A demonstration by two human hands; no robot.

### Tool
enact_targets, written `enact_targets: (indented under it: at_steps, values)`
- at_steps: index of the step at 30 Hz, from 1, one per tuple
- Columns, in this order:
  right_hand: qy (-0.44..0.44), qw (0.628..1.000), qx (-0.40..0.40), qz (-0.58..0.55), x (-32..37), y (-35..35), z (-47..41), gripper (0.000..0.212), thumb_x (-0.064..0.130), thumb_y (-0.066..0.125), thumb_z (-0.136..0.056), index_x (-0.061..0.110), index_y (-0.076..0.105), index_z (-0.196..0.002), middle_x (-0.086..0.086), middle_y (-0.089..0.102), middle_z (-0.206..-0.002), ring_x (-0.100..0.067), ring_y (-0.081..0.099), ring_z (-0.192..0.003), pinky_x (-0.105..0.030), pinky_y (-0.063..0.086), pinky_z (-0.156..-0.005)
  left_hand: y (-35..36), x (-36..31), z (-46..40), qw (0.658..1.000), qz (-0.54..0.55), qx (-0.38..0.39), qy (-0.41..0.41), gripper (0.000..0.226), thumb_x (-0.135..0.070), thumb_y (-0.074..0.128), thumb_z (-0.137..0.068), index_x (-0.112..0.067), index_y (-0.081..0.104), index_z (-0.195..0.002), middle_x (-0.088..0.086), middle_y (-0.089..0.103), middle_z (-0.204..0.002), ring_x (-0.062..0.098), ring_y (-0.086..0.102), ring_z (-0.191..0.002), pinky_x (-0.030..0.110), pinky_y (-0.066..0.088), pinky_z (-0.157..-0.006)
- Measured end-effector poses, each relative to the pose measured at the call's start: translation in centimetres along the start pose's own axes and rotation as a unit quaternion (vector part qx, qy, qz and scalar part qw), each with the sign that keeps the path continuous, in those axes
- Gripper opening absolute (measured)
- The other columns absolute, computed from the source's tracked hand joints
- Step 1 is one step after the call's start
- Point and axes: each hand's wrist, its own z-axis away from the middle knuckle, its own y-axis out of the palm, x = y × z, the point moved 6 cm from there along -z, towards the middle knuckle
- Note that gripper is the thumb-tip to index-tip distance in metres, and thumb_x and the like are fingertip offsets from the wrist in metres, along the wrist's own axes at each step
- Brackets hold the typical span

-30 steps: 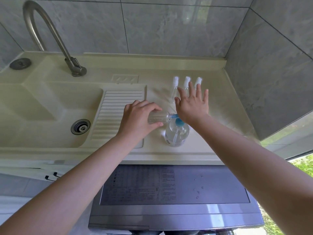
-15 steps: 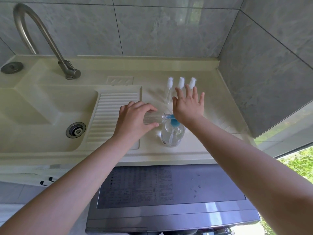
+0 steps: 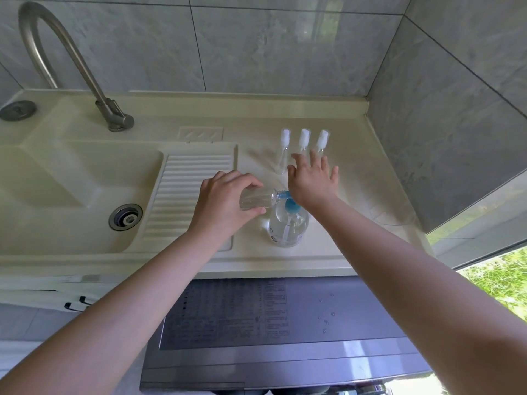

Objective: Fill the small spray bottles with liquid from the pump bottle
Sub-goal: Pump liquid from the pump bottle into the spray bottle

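1. While the left hand (image 3: 225, 206) is gripping a small spray bottle (image 3: 256, 198) on its side, long axis running left to right, its mouth is meeting the blue spout (image 3: 282, 195)
2. Right hand (image 3: 312, 181), fingers spread flat, is pressing the pump bottle (image 3: 288, 226) standing on the surface (image 3: 328, 252); next stroke is depending on that alignment
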Motion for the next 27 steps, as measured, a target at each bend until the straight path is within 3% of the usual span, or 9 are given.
enact_targets:
  at_steps: [8,14,27]
  values:
    - [-0.018,0.999,-0.019,0.033,0.0,-0.5,-0.3,0.050,0.043,0.023,-0.106,0.028,0.025,-0.154,-0.008,0.006,-0.167,-0.034,0.000,-0.153,-0.058,-0.002,-0.121,0.0,-0.1,-0.1,1.000,-0.001,0.003,0.000,0.046,-0.040,0.086,-0.066,-0.034,0.068,-0.108,-0.017,0.064,-0.102,0.016,0.055,-0.099,0.030,0.030,-0.086]
    - [-0.029,0.998,-0.050,0.028,0.2,-0.2,0.1,0.046,0.037,0.025,-0.106,0.027,0.033,-0.150,-0.004,0.018,-0.164,-0.033,0.008,-0.152,-0.057,0.002,-0.121,0.0,0.0,-0.2,1.000,-0.003,0.009,-0.004,0.046,-0.040,0.086,-0.067,-0.035,0.067,-0.108,-0.019,0.061,-0.100,0.014,0.055,-0.099,0.028,0.026,-0.086]
    - [-0.044,0.995,-0.082,0.048,0.4,-0.7,0.2,0.048,0.038,0.028,-0.106,0.026,0.027,-0.153,-0.003,0.021,-0.163,-0.032,0.013,-0.151,-0.057,0.005,-0.121,0.1,-0.1,-0.4,1.000,-0.014,0.024,-0.003,0.046,-0.040,0.086,-0.068,-0.035,0.066,-0.109,-0.020,0.059,-0.101,0.014,0.053,-0.101,0.028,0.026,-0.085]
